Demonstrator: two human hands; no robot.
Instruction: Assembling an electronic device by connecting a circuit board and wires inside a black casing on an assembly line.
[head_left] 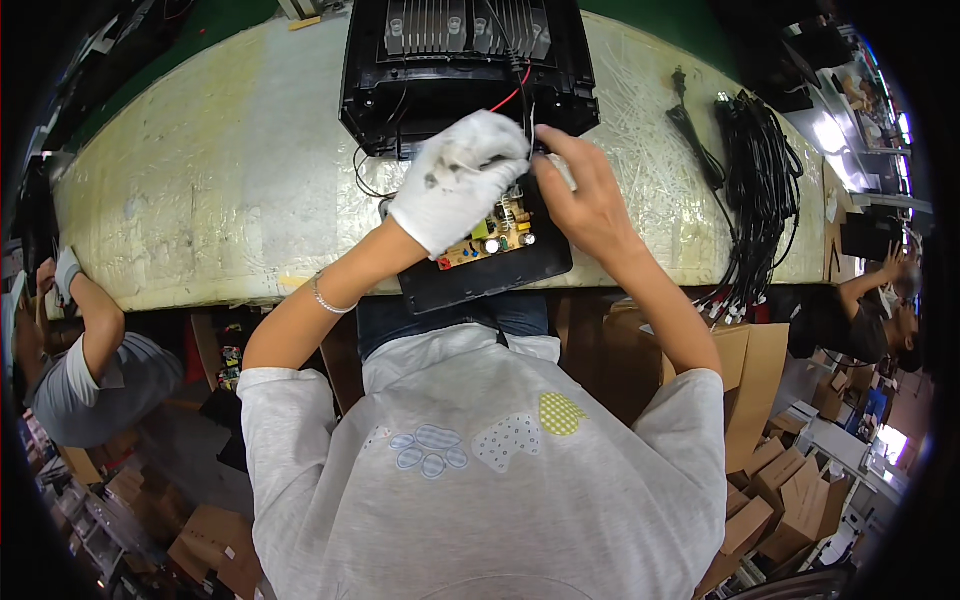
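My left hand (462, 178), in a stained white glove, is closed with its fingertips on the black wires (524, 95) that run down from a black housing (370, 105). My bare right hand (588, 195) meets it from the right, thumb and forefinger bent at a thin white cable tie (533, 118) between the hands. Their exact hold is partly hidden and slightly blurred. A red wire (512, 98) curves beside the black ones. Below the hands, a circuit board (500, 235) with several parts sits on a black panel (480, 286), partly covered by the glove.
Metal heat sinks (430, 30) fill the housing's far part. Loose thin white strips (640, 110) are strewn over the film-covered table (240, 140). To the right lies a bundle of black cables (755, 190). Cardboard boxes (750, 385) stand below; another person (95, 370) is at left.
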